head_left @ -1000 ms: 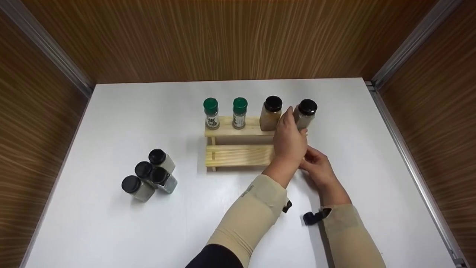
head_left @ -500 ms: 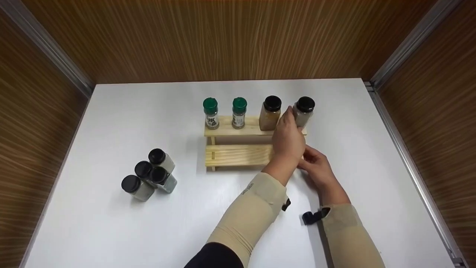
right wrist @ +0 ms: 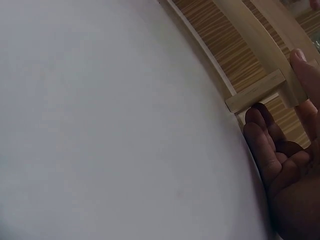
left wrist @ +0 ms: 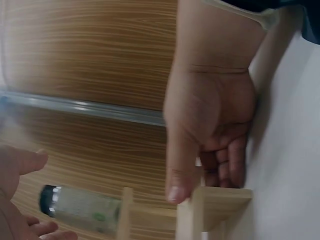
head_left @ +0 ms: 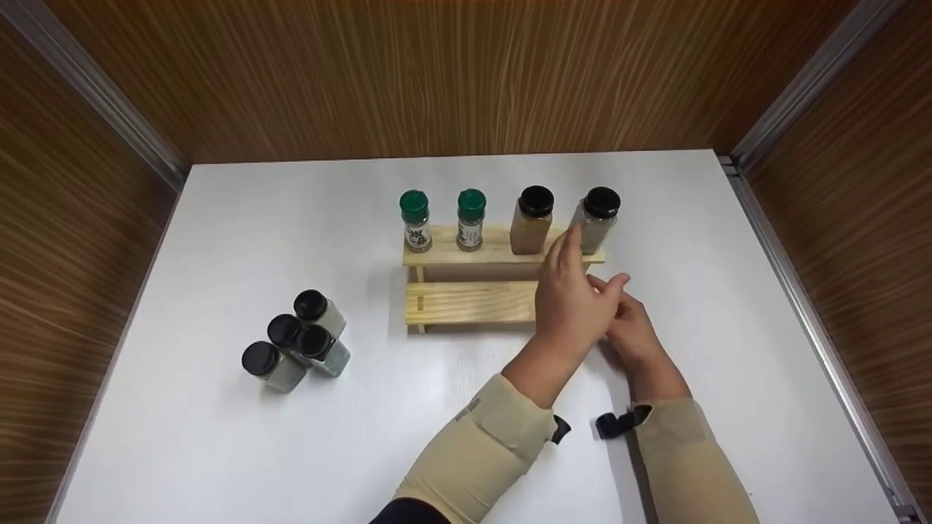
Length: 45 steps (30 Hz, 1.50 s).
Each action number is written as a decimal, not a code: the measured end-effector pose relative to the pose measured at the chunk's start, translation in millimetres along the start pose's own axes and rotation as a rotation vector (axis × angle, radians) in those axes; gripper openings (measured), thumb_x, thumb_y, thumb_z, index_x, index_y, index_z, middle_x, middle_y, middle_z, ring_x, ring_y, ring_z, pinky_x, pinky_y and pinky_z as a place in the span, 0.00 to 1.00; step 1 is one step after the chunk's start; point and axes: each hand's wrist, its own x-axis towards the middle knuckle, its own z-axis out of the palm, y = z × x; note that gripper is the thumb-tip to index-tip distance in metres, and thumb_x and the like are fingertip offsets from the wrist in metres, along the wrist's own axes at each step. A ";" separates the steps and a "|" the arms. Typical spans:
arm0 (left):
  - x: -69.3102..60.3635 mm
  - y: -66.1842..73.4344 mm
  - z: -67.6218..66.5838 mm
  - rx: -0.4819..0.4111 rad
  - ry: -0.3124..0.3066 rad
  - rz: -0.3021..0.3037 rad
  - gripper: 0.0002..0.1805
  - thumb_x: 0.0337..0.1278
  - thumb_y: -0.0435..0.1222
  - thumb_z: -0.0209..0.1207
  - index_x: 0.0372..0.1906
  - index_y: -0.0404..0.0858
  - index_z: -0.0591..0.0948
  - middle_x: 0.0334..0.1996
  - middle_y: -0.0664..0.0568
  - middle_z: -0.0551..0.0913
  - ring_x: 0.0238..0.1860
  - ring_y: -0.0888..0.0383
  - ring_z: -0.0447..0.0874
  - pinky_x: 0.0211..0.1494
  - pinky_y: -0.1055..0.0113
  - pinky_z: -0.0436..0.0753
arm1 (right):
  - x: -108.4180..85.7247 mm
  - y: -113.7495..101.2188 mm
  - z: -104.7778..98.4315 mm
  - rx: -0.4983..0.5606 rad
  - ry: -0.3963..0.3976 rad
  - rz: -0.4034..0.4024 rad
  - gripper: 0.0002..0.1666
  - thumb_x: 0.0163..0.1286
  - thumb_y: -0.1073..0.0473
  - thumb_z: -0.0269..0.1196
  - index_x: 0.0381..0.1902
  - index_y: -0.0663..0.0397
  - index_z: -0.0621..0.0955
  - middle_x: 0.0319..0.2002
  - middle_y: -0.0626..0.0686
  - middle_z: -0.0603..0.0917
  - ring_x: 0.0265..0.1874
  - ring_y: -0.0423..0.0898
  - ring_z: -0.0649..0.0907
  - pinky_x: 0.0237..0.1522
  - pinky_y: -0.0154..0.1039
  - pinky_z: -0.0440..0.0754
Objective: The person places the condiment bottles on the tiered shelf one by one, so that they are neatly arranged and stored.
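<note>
A two-tier wooden spice rack (head_left: pixel 473 302) stands on the table. Its upper shelf carries two green-capped spice bottles (head_left: pixel 417 225) (head_left: pixel 470 222), a black-capped jar of brown spice (head_left: pixel 531 225) and, at the right end, a black-capped jar of greyish spice (head_left: pixel 593 222). My left hand (head_left: pixel 575 302) is in front of this last jar, thumb spread away and fingers extended; in the left wrist view a gap separates the hand (left wrist: pixel 15 187) from the jar (left wrist: pixel 82 207). My right hand (right wrist: pixel 295 175) grips the rack's right end, thumb on the lower shelf (right wrist: pixel 270 50), fingers beside its leg.
Several black-capped jars (head_left: pixel 273 367) stand in a cluster at the left of the white table (head_left: pixel 349 451). Wood-grain panels (head_left: pixel 451 80) enclose the back and sides, with metal rails (head_left: pixel 815 335) along the side edges.
My left hand has let go of the greyish jar and drawn back toward me, thumb spreading. The jar has straightened upright on the upper shelf. My right hand has stayed at the rack.
</note>
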 end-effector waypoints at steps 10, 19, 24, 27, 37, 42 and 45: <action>-7.5 -2.8 -40.2 -0.153 0.266 0.360 0.36 0.53 0.40 0.80 0.63 0.29 0.79 0.61 0.40 0.81 0.66 0.48 0.79 0.70 0.63 0.75 | 0.1 0.7 3.1 0.080 -0.021 -0.014 0.32 0.68 0.74 0.70 0.70 0.69 0.77 0.65 0.47 0.82 0.54 0.41 0.83 0.48 0.34 0.84; -5.2 -31.5 -87.8 -0.117 0.522 0.494 0.63 0.31 0.46 0.88 0.71 0.25 0.63 0.70 0.30 0.69 0.74 0.38 0.67 0.77 0.45 0.67 | 0.9 0.9 2.5 0.087 -0.066 -0.026 0.38 0.70 0.76 0.67 0.76 0.68 0.70 0.51 0.56 0.84 0.43 0.44 0.86 0.42 0.35 0.88; -6.7 -46.9 -108.1 -0.051 0.569 0.402 0.61 0.35 0.44 0.88 0.72 0.28 0.62 0.72 0.30 0.66 0.75 0.37 0.65 0.78 0.46 0.66 | 0.7 -2.4 0.8 0.044 -0.069 -0.022 0.38 0.70 0.75 0.68 0.76 0.67 0.71 0.52 0.58 0.83 0.43 0.42 0.85 0.41 0.34 0.87; -9.2 -56.4 -117.6 -0.038 0.573 0.350 0.57 0.38 0.38 0.87 0.71 0.28 0.63 0.72 0.30 0.66 0.75 0.36 0.65 0.77 0.48 0.68 | 1.2 -2.5 1.5 0.054 -0.072 -0.016 0.38 0.70 0.75 0.68 0.76 0.67 0.71 0.53 0.58 0.83 0.44 0.42 0.85 0.42 0.35 0.87; -24.1 -110.4 -160.0 0.085 0.622 0.254 0.49 0.43 0.35 0.84 0.70 0.29 0.68 0.72 0.31 0.69 0.73 0.37 0.67 0.76 0.46 0.68 | 1.0 -0.8 3.5 0.093 -0.065 -0.008 0.38 0.70 0.77 0.67 0.77 0.67 0.70 0.51 0.55 0.82 0.44 0.43 0.85 0.44 0.36 0.88; -35.6 -129.8 -183.0 0.158 0.661 0.162 0.43 0.46 0.33 0.82 0.67 0.32 0.72 0.70 0.35 0.72 0.70 0.40 0.70 0.71 0.43 0.67 | 1.5 -1.9 4.1 0.080 -0.072 -0.007 0.38 0.71 0.75 0.68 0.77 0.66 0.70 0.51 0.55 0.82 0.45 0.43 0.85 0.44 0.36 0.88; -42.4 -139.0 -193.5 0.185 0.681 0.101 0.38 0.47 0.31 0.81 0.63 0.33 0.74 0.67 0.36 0.74 0.69 0.40 0.72 0.70 0.43 0.67 | 2.0 -2.1 4.8 0.080 -0.070 -0.004 0.38 0.70 0.76 0.67 0.77 0.66 0.71 0.51 0.55 0.83 0.45 0.42 0.85 0.44 0.35 0.88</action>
